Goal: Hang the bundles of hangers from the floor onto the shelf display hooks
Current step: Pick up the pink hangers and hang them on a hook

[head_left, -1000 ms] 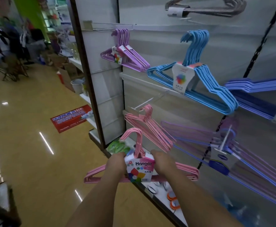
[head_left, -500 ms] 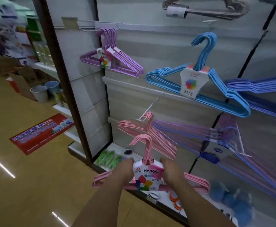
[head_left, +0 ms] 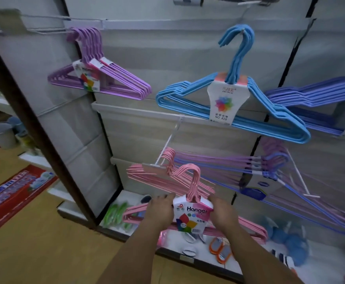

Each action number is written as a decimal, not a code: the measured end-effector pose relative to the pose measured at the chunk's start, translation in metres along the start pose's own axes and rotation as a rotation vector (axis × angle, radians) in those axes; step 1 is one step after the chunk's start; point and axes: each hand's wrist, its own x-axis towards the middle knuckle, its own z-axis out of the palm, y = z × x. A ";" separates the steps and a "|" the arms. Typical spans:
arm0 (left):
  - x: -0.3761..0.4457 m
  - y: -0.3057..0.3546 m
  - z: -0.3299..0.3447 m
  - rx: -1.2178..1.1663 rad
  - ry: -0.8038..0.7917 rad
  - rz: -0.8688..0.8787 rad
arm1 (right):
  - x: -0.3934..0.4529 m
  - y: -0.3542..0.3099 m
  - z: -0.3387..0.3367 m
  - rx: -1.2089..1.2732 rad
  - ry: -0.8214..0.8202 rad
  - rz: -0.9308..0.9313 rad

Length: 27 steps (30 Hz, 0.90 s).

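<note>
Both hands, left hand [head_left: 161,212] and right hand [head_left: 223,214], hold the pink hanger bundle [head_left: 192,217], fingers curled round it. The white display hook [head_left: 168,143] at 12 o'clock waits; hanging is left.

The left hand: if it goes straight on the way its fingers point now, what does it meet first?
Probably the pink hangers already hanging on the hook, just above and beyond the left hand that grips the pink bundle; depth is unclear from one view.
</note>
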 end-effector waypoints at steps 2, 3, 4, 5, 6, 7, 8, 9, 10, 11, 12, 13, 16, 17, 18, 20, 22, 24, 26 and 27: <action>0.009 -0.002 0.008 0.017 -0.003 0.024 | 0.008 0.005 0.003 -0.006 0.001 0.031; 0.014 -0.003 0.013 0.007 -0.002 0.034 | 0.012 0.007 0.005 0.000 0.005 0.045; 0.018 -0.004 0.017 -0.001 0.006 0.043 | 0.016 0.008 0.006 0.010 0.010 0.053; 0.022 -0.005 0.018 -0.006 0.012 0.047 | 0.020 0.008 0.008 0.021 0.020 0.059; 0.028 -0.007 0.020 -0.006 0.024 0.052 | 0.025 0.007 0.009 0.029 0.026 0.067; 0.033 -0.009 0.021 -0.007 0.045 0.054 | 0.030 0.006 0.011 0.034 0.029 0.072; 0.039 -0.012 0.022 -0.011 0.073 0.053 | 0.035 0.003 0.012 0.036 0.030 0.081; 0.044 -0.015 0.022 -0.012 0.096 0.049 | 0.040 0.001 0.013 0.038 0.035 0.087; 0.048 -0.018 0.022 -0.007 0.116 0.051 | 0.043 -0.003 0.013 0.040 0.040 0.095; 0.053 -0.021 0.021 -0.017 0.138 0.057 | 0.048 -0.006 0.015 0.045 0.045 0.107; 0.058 -0.025 0.021 -0.024 0.154 0.058 | 0.052 -0.011 0.016 0.051 0.048 0.119; 0.063 -0.031 0.020 -0.027 0.159 0.054 | 0.056 -0.015 0.019 0.060 0.052 0.135; 0.079 -0.049 0.019 -0.001 0.145 0.062 | 0.066 -0.029 0.027 0.071 0.057 0.171; 0.084 -0.055 0.019 0.001 0.140 0.071 | 0.069 -0.034 0.030 0.064 0.060 0.178; 0.089 -0.062 0.019 -0.002 0.133 0.083 | 0.072 -0.040 0.033 0.057 0.064 0.189; 0.096 -0.073 0.017 0.002 0.110 0.089 | 0.076 -0.049 0.038 0.045 0.070 0.200; 0.101 -0.081 0.011 -0.009 0.115 0.089 | 0.082 -0.058 0.045 0.038 0.083 0.207; 0.106 -0.088 0.007 -0.102 0.048 0.043 | 0.088 -0.066 0.050 0.047 0.106 0.215; 0.112 -0.100 0.008 -0.265 0.080 -0.001 | 0.092 -0.070 0.056 0.054 0.115 0.220; 0.114 -0.104 0.009 -0.271 0.096 -0.008 | 0.094 -0.071 0.060 0.055 0.117 0.220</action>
